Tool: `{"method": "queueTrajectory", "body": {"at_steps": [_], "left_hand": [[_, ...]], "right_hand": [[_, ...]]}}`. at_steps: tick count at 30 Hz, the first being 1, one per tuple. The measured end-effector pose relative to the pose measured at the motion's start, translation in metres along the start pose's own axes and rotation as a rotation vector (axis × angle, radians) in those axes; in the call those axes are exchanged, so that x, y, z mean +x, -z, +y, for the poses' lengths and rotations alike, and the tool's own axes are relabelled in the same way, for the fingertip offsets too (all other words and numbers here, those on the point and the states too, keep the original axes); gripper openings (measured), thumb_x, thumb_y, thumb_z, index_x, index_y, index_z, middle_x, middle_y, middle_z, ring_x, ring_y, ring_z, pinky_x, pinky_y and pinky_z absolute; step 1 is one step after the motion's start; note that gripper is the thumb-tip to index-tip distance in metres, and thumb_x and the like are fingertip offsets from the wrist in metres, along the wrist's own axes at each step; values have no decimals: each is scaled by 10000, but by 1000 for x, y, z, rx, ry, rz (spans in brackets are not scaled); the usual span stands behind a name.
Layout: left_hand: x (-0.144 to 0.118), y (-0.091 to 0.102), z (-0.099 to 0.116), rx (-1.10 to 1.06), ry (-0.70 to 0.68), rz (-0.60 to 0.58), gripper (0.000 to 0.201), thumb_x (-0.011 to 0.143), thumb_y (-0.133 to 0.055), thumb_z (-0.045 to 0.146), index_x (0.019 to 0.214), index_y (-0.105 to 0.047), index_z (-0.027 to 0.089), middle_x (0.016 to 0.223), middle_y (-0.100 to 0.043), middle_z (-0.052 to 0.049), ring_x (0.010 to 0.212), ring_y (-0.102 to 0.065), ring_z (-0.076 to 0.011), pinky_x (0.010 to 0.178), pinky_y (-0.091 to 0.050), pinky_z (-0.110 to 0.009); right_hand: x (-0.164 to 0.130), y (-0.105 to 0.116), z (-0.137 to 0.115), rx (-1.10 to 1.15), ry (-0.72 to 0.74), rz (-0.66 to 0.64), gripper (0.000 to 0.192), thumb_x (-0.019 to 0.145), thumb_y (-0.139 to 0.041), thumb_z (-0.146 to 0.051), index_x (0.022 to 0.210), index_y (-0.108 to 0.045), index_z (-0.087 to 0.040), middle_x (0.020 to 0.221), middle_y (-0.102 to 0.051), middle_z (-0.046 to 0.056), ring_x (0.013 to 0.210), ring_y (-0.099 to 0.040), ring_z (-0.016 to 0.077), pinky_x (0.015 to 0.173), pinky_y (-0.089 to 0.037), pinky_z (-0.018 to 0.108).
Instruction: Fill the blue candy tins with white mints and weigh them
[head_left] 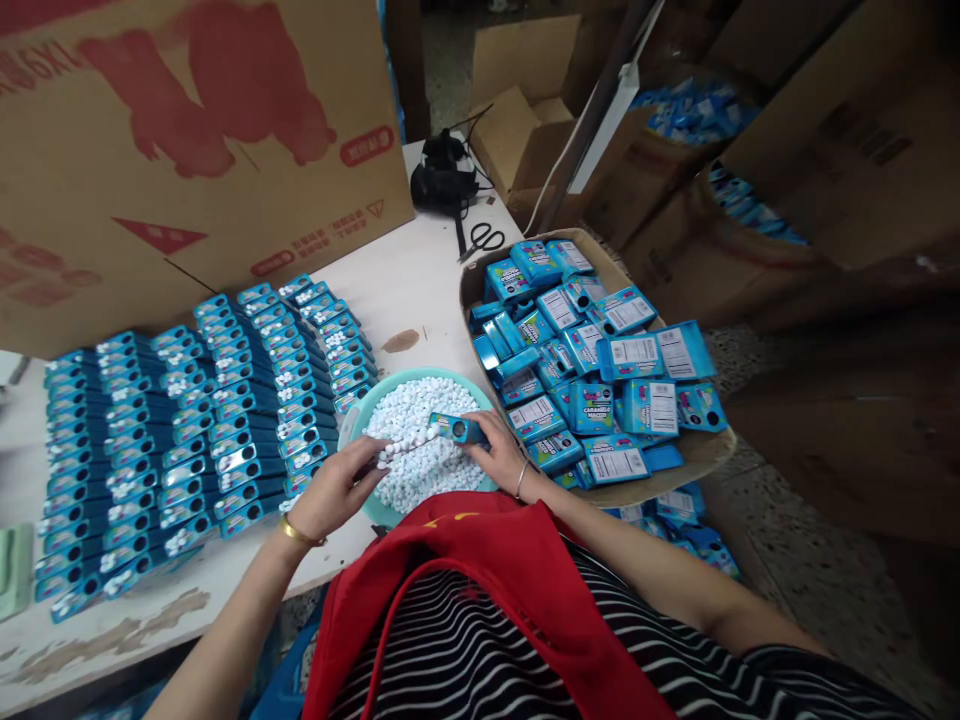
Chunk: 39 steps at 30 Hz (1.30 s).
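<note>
Right hand clamps small blue box between thumb and fingers, box lying sideways over teal bowl at near edge of table. Left hand pinched loosely on white candies at box mouth, fingers curled, grip nearly closed. Bowl heaped with same candies. Rows of filled blue boxes cover table's left half. Round cardboard tray piled with flat blue boxes overhangs right edge. Scissors near far edge, big carton behind rows.
</note>
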<state>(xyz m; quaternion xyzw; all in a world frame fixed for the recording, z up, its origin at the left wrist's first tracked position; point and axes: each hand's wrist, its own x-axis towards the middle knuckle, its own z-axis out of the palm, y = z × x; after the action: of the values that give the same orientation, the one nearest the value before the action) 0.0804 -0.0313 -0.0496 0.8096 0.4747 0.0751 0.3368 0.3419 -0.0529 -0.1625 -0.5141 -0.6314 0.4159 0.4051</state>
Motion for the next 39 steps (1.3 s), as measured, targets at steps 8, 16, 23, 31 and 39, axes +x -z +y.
{"method": "queueTrajectory", "body": {"at_steps": [8,16,23,31,39], "left_hand": [[22,6,48,407,108,-160,390,887,-440,246,1274,-477,215,1000,-635,-96,843,-625,-214,724,-483,-314],[26,15,75,542,120,-132,217,904,-391,190,957,-599,229,789,-597,-59,725,-583,-212,652,-437,-321],[5,-28,-27,380,339,-92,186,864,-468,212,979,-614,206,923,-603,-66,805,-607,-211,668,-442,-299],[29,-131,-62,17,289,29,240,870,-496,259,1081,-590,194,1063,-646,-88,985,-606,-209,886,-475,-348],[-5,-55,-48,-152,128,58,274,885,-513,374,1074,-573,185,1005,-657,-65,935,-626,-179,852,-493,-322]], "right_hand": [[1,-13,9,-50,129,-81,383,791,-503,-147,1161,-544,-237,1138,-612,84,1128,-539,248,1130,-196,540],[2,-12,13,2,117,-60,427,780,-493,-129,1191,-539,-233,1143,-548,92,1142,-499,252,1083,-304,510],[2,-2,11,33,48,21,296,837,-541,-209,1132,-537,-231,1115,-545,99,1097,-514,249,994,-400,428],[0,-1,7,30,-44,40,278,863,-570,-364,1106,-535,-233,1089,-550,93,1064,-535,246,957,-424,403],[-1,-3,14,5,-32,115,292,845,-576,-288,1125,-522,-228,1096,-544,88,1070,-533,247,956,-432,407]]}}
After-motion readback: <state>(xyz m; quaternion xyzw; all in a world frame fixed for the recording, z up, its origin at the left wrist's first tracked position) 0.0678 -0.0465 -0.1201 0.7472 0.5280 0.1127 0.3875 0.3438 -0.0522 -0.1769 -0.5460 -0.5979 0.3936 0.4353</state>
